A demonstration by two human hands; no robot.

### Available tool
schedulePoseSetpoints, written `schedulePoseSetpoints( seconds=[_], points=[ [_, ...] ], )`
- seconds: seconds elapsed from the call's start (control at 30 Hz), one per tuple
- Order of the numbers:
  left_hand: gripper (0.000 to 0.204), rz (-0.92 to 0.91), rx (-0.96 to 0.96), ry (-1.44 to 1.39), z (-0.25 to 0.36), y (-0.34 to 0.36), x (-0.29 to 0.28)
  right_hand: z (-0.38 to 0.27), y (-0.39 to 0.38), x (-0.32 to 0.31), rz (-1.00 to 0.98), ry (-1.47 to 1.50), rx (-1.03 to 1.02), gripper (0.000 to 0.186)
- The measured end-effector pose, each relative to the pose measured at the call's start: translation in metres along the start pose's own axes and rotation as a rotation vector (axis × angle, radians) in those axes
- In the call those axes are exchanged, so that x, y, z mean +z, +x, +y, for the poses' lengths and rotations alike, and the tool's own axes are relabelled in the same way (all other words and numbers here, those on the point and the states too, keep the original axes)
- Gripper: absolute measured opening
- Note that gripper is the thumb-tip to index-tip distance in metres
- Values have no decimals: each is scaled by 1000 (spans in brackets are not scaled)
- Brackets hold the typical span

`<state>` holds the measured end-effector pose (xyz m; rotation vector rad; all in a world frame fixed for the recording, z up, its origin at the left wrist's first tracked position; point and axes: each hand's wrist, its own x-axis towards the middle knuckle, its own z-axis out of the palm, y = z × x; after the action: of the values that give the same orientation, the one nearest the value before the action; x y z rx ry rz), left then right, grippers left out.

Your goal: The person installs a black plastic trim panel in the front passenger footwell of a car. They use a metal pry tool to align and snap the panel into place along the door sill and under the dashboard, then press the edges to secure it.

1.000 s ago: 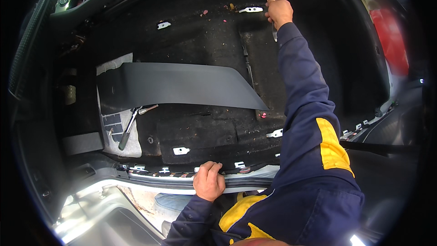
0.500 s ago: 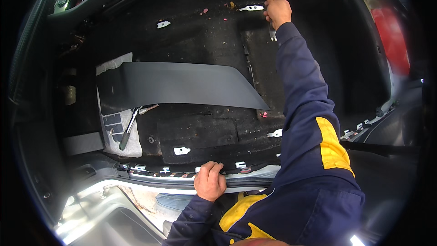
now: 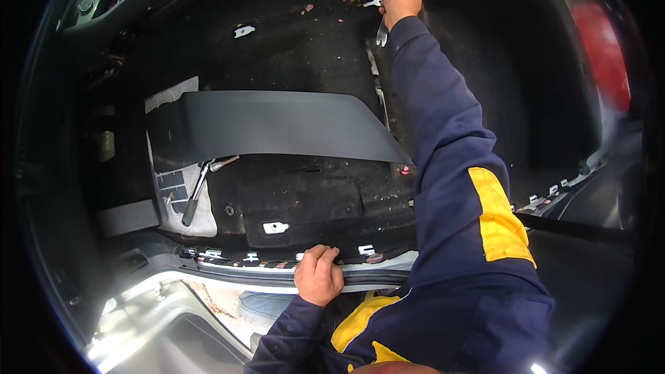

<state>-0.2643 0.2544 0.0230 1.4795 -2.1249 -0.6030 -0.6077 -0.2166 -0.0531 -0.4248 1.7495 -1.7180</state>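
Far across the car interior, my right hand [image 3: 402, 4] is closed around a flat silver pry bar [image 3: 382, 32]. The bar has forked ends and sticks out on both sides of my fist. Just left of that fist a white metal bracket [image 3: 373, 3] shows in part. My left hand [image 3: 319, 277] rests at the near edge with its fingers curled over the sill [image 3: 374, 277]. Between my hands lies a long dark grey trim panel [image 3: 277, 125], flat on the black carpet [image 3: 312, 62].
A ratchet wrench [image 3: 197, 194] lies on a pale grey pad [image 3: 204, 218] by the panel's left end. White metal brackets [image 3: 276, 228] stand out of the carpet. White clips [image 3: 366, 250] line the sill. At the far right is a red panel [image 3: 601, 55].
My right hand has moved left and a little farther away with the pry bar, and now covers part of the far bracket. My left hand stays on the sill.
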Motion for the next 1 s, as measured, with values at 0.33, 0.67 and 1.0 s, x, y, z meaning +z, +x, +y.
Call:
schedulePoseSetpoints(
  seconds=[0.33,0.67,1.0],
  points=[
    [43,39,2,9,2,1,0,-19,31,-43,-152,200,-4,53],
    [41,25,-12,10,0,0,1,32,49,-63,224,44,-79,28],
    [41,27,-19,2,1,1,1,69,87,-172,454,26,155,7]
  ],
)
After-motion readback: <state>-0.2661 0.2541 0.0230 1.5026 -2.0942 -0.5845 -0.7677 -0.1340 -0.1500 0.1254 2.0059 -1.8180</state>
